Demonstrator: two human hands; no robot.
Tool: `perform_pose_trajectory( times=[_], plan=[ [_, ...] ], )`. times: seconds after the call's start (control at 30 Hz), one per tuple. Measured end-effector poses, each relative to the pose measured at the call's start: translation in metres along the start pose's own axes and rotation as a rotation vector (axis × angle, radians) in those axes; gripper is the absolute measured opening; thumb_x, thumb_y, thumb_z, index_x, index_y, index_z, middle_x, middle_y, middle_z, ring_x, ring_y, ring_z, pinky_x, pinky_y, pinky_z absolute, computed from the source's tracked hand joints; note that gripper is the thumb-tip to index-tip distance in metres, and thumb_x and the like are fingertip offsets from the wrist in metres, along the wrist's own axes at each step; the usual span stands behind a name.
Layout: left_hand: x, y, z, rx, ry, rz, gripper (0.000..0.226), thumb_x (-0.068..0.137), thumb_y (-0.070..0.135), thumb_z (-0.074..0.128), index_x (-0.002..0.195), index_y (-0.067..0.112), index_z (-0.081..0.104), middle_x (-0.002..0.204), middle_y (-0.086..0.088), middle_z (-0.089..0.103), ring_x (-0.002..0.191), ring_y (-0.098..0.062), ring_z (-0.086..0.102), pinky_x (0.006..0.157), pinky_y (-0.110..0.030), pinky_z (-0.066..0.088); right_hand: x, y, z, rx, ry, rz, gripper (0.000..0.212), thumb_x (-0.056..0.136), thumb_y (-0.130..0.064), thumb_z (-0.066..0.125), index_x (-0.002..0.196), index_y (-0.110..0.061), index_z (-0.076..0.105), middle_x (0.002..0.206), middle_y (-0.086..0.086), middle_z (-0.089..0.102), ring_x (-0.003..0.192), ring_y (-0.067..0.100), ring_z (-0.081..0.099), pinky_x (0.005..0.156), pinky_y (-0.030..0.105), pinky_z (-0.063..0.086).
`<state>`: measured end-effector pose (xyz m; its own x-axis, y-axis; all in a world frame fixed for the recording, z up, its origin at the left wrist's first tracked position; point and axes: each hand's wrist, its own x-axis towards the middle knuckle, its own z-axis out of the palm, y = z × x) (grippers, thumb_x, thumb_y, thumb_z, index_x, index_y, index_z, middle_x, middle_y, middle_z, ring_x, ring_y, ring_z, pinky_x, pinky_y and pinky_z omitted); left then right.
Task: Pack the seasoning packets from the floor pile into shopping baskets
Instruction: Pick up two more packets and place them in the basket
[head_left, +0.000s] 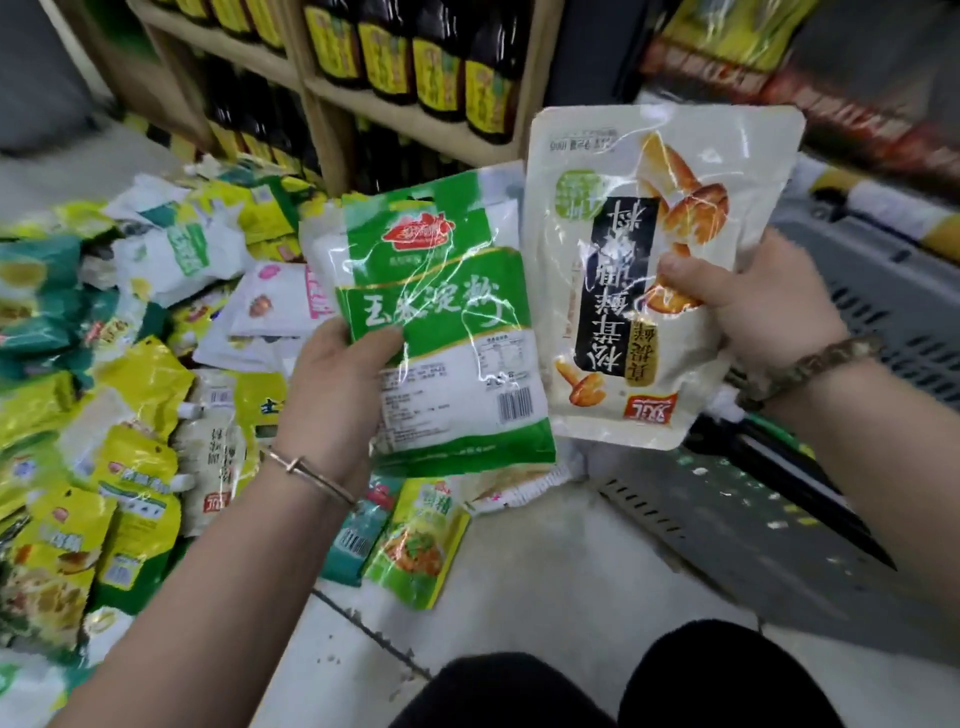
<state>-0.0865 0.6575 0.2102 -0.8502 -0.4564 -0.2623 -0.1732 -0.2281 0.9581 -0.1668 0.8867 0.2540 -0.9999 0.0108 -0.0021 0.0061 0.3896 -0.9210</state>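
My left hand (337, 389) grips a green and white packet (452, 332) by its left edge, held up in the middle of the view. My right hand (748, 306) pinches a cream packet with mushroom pictures (649, 270) at its right edge, upside down, above and right of the green one. Both packets are in the air over the floor. A pile of seasoning packets (130, 415), mostly yellow, green and white, covers the floor at the left. A grey shopping basket (883, 291) stands at the right, behind my right hand.
A wooden shelf (415, 124) with dark bottles stands behind the pile. A second dark basket (737, 504) lies low at the right, with bits inside. Loose packets (410, 540) lie on the pale floor below my hands. My dark-clad knees (623, 686) are at the bottom.
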Motion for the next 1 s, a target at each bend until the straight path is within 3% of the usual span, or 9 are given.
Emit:
perform_pose_trajectory(
  times=[0.1,0.23,0.4,0.53,0.67,0.8,0.87,0.93,1.0],
  plan=[
    [0.009,0.019,0.027,-0.003,-0.107,0.028,0.009,0.091,0.007,0.053,0.087,0.014,0.059,0.072,0.002,0.066,0.052,-0.006,0.062,0.046,-0.018,0.048,0.016,-0.010,-0.031,0.029,0.046,0.046,0.008,0.086,-0.023,0.065,0.094,-0.024,0.065,0.084,-0.012,0.071,0.069,0.000,0.068,0.055,0.018,0.052],
    [0.024,0.035,0.078,-0.014,-0.238,0.071,0.011,0.092,0.009,0.054,0.088,0.016,0.061,0.078,0.004,0.070,0.064,-0.009,0.067,0.057,-0.023,0.054,0.039,-0.010,-0.081,0.106,0.134,0.067,0.007,0.084,-0.020,0.067,0.090,-0.023,0.066,0.087,-0.007,0.074,0.083,0.013,0.071,0.076,0.035,0.054],
    [0.034,0.042,0.159,0.012,-0.382,0.120,0.009,0.093,0.011,0.054,0.090,0.016,0.061,0.084,-0.001,0.070,0.070,-0.016,0.069,0.067,-0.034,0.058,0.046,0.008,-0.141,0.088,0.267,0.067,0.004,0.085,-0.020,0.066,0.089,-0.023,0.065,0.082,-0.011,0.074,0.077,0.008,0.070,0.069,0.029,0.053],
    [0.025,0.039,0.225,0.039,-0.492,0.060,0.010,0.093,0.012,0.055,0.085,0.016,0.060,0.086,-0.005,0.070,0.080,-0.025,0.068,0.078,-0.047,0.056,0.040,0.030,-0.180,0.051,0.366,0.140,0.004,0.086,-0.021,0.066,0.089,-0.024,0.065,0.087,-0.008,0.073,0.081,0.009,0.070,0.075,0.032,0.054],
    [0.015,0.020,0.271,0.175,-0.610,0.005,0.005,0.093,0.014,0.056,0.090,0.012,0.060,0.093,-0.012,0.069,0.081,-0.030,0.068,0.080,-0.055,0.054,0.035,0.061,-0.212,0.012,0.380,0.232,0.005,0.086,-0.021,0.067,0.091,-0.021,0.065,0.087,-0.003,0.073,0.075,0.011,0.071,0.072,0.033,0.054],
    [0.014,-0.008,0.303,0.267,-0.682,0.004,0.014,0.092,0.008,0.056,0.081,0.016,0.060,0.098,-0.012,0.068,0.091,-0.031,0.066,0.087,-0.051,0.051,0.030,0.105,-0.234,0.060,0.427,0.340,0.004,0.086,-0.016,0.065,0.087,-0.019,0.064,0.083,-0.004,0.071,0.071,0.011,0.069,0.068,0.030,0.053],
    [0.016,-0.025,0.312,0.344,-0.685,-0.034,0.006,0.085,0.016,0.063,0.089,0.012,0.062,0.103,-0.017,0.068,0.095,-0.034,0.065,0.088,-0.053,0.050,0.029,0.126,-0.241,0.062,0.434,0.396,0.003,0.086,-0.015,0.065,0.087,-0.018,0.064,0.084,-0.003,0.071,0.067,0.009,0.068,0.066,0.029,0.052],
    [0.018,-0.044,0.320,0.479,-0.664,-0.084,0.025,0.081,0.021,0.065,0.098,0.003,0.062,0.103,-0.022,0.066,0.095,-0.037,0.065,0.088,-0.053,0.051,0.025,0.147,-0.245,0.055,0.440,0.465,0.002,0.086,-0.015,0.065,0.086,-0.016,0.064,0.082,-0.002,0.069,0.058,0.004,0.067,0.063,0.028,0.050],
    [0.019,-0.060,0.327,0.601,-0.653,-0.077,0.022,0.087,0.016,0.061,0.101,-0.001,0.063,0.102,-0.021,0.066,0.092,-0.034,0.065,0.085,-0.043,0.053,0.022,0.166,-0.248,0.055,0.440,0.524,0.004,0.085,-0.014,0.066,0.084,-0.015,0.063,0.083,0.001,0.068,0.061,0.009,0.067,0.068,0.031,0.052]
  ],
)
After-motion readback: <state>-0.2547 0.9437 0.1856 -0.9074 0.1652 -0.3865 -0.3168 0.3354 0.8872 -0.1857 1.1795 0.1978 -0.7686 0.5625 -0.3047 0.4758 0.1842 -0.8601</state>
